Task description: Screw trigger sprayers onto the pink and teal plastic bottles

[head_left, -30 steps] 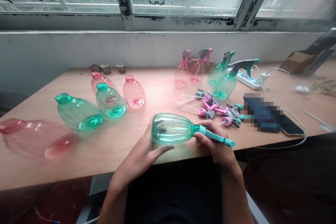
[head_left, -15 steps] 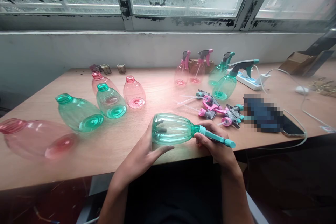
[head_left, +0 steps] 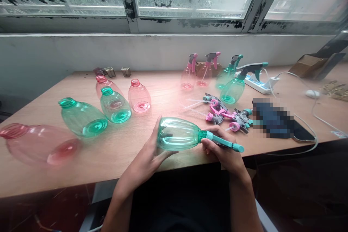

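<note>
Spanning left to right over the near side of the counter (head_left: 108, 159), the green bottle (head_left: 179, 134) lies sideways, its base (head_left: 161, 134) clasped by the left hand (head_left: 149, 150), its spray head (head_left: 224, 143) gripped by the right hand (head_left: 225, 154).

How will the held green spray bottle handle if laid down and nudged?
The green spray bottle would likely swivel rather than roll straight: tapered body, spray head at one end. It's probably light: clear walls, no liquid apparent. Its glossy surface may be slippery.
</note>
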`<state>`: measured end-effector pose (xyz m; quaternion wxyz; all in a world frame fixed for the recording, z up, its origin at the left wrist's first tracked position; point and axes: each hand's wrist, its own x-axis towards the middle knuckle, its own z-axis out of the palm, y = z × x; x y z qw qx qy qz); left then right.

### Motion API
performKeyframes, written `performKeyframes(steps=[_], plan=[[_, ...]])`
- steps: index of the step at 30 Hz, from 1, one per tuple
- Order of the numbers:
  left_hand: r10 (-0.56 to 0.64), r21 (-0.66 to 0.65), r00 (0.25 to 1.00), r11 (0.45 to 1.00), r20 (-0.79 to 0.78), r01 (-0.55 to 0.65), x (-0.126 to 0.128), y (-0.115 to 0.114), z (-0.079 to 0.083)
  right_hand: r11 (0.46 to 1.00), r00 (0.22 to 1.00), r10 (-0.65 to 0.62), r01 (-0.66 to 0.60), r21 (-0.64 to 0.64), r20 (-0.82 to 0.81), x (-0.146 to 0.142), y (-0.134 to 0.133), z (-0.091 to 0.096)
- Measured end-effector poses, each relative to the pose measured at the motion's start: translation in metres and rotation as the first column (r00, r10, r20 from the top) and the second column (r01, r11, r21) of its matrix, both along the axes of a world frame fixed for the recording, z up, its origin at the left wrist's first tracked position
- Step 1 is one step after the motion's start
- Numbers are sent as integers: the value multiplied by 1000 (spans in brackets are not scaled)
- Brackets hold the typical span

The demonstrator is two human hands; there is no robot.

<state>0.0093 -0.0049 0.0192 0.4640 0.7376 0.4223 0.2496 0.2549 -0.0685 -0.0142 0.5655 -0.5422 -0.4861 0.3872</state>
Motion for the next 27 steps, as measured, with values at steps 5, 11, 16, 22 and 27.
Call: performKeyframes(steps=[5,11,16,22,27], plan=[[-2,-31,1000,1000,12,3,1,-2,6,1000,999,-5,5,9,32,1,0,1],[-31,-5,998,999,53,32,3,-2,11,1000,1000,-5,5,9,31,2,1,1],[8,24,1000,1000,28,-9,1,0,0,999,999,21,-20,26,-45,2,1,-1],[31,21,1000,999,3,-31,0,0,-4,999,999,24,-22,39,-28,2,1,1],[-2,-8,999,1000,38,2,2,-1,4,999,999,32,-32,3,-6,0,0,4]])
